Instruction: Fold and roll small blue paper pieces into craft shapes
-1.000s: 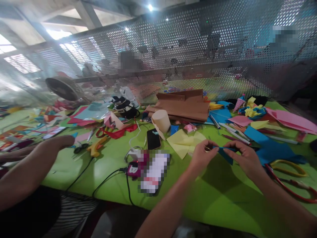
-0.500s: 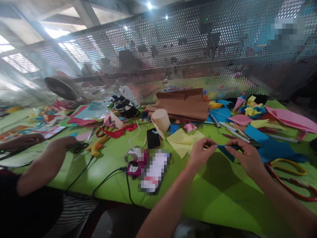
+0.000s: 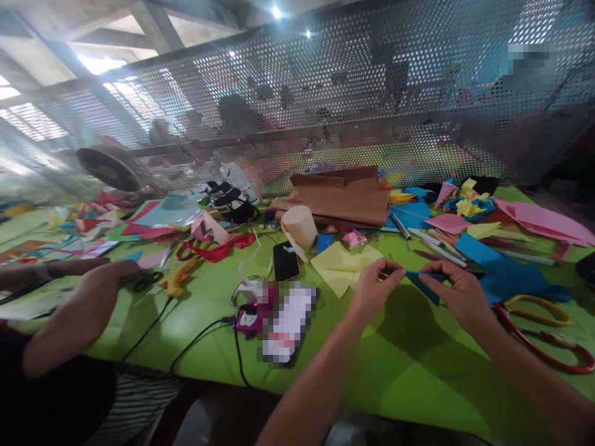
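Observation:
A small folded piece of blue paper (image 3: 425, 288) hangs above the green table, held between both my hands. My left hand (image 3: 377, 286) pinches its left corner with thumb and fingertips. On the other side my right hand (image 3: 458, 291) grips the paper's right part, hiding some of it. Behind my left hand lies a creased sheet of yellow paper (image 3: 338, 267). A larger blue sheet (image 3: 504, 279) rests to the right of my right hand. Scissors with red and yellow handles (image 3: 537, 310) lie beside my right forearm.
A phone (image 3: 290, 322) and a magenta power strip (image 3: 251, 319) with cables lie left of my arms. Farther left, a co-worker's arm (image 3: 79, 316) reaches over scissors (image 3: 147, 280) near a yellow glue gun (image 3: 175, 279). Brown paper (image 3: 334, 204) and pens (image 3: 434, 244) lie behind.
The view has shifted slightly. My hands keep their hold on the blue paper in nearly the same place. The co-worker's arms at the left have moved a little.

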Tool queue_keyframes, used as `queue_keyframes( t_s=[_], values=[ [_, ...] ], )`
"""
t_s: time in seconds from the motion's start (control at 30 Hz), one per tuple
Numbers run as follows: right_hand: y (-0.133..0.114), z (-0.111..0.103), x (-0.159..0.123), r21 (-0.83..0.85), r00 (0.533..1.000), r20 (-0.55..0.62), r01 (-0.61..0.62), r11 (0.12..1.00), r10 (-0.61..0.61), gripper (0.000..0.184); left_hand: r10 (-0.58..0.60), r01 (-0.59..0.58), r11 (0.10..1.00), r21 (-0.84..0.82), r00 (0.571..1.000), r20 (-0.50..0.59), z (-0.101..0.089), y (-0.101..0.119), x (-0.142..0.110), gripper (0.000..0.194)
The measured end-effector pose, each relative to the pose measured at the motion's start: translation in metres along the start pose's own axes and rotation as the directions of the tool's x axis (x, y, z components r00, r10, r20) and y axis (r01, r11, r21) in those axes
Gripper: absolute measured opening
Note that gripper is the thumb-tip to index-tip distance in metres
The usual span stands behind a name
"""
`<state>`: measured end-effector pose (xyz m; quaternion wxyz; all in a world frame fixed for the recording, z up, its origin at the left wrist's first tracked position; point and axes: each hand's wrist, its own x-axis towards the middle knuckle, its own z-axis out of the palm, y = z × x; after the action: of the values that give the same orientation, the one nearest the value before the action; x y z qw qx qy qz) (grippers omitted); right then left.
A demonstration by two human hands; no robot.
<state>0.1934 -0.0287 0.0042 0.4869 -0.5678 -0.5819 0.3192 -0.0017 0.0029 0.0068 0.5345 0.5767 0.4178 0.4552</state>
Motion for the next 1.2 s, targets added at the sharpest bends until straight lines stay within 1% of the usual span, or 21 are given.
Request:
queue_keyframes(
  t_s=[0.07,0.13,0.23,0.4,0.63,0.8,0.9,1.03,1.1,1.2],
  values=[
    [0.000,0.001,0.000,-0.003,1.000,0.004,0.000,1.000,0.000,0.034,0.023,-0.023,1.000,0.005,1.000,0.020,0.000,0.002,-0.001,0.021],
    [-0.001,0.001,0.000,-0.006,1.000,0.021,0.009,1.000,-0.009,0.034,0.035,-0.036,0.999,0.040,0.999,0.035,0.000,0.005,-0.003,0.020],
    [-0.003,0.000,0.000,-0.016,0.999,0.039,0.024,1.000,-0.023,0.032,0.030,-0.032,0.995,0.093,0.999,0.020,0.001,0.005,-0.003,0.014],
    [-0.003,-0.003,0.001,-0.005,1.000,0.006,0.013,1.000,-0.013,0.032,0.006,-0.005,0.998,0.066,1.000,-0.025,0.000,0.001,0.000,0.013],
    [-0.004,-0.001,0.001,0.015,1.000,0.017,0.011,1.000,-0.011,0.034,0.038,-0.037,0.988,0.149,0.999,-0.005,0.000,0.000,0.001,0.012],
    [-0.001,-0.004,0.003,-0.001,1.000,0.001,0.006,1.000,-0.006,0.032,0.020,-0.016,0.992,0.126,0.999,-0.029,0.000,-0.001,0.001,0.012],
    [0.002,-0.004,0.003,0.016,1.000,0.007,0.030,0.999,-0.030,0.031,0.023,-0.021,0.990,0.142,1.000,-0.013,0.000,-0.002,0.001,0.014],
    [0.005,-0.003,0.002,0.037,1.000,0.025,0.012,0.999,-0.013,0.032,0.030,-0.026,0.989,0.146,0.999,-0.021,0.000,-0.004,0.001,0.014],
    [0.006,-0.003,0.002,0.043,1.000,0.016,0.006,0.999,-0.006,0.032,0.024,-0.019,0.990,0.141,0.999,-0.028,-0.001,-0.004,0.001,0.014],
    [0.005,-0.003,0.002,0.042,1.000,0.002,0.013,0.999,-0.013,0.031,0.029,-0.028,0.989,0.144,1.000,-0.008,-0.001,-0.002,0.000,0.014]
  ],
)
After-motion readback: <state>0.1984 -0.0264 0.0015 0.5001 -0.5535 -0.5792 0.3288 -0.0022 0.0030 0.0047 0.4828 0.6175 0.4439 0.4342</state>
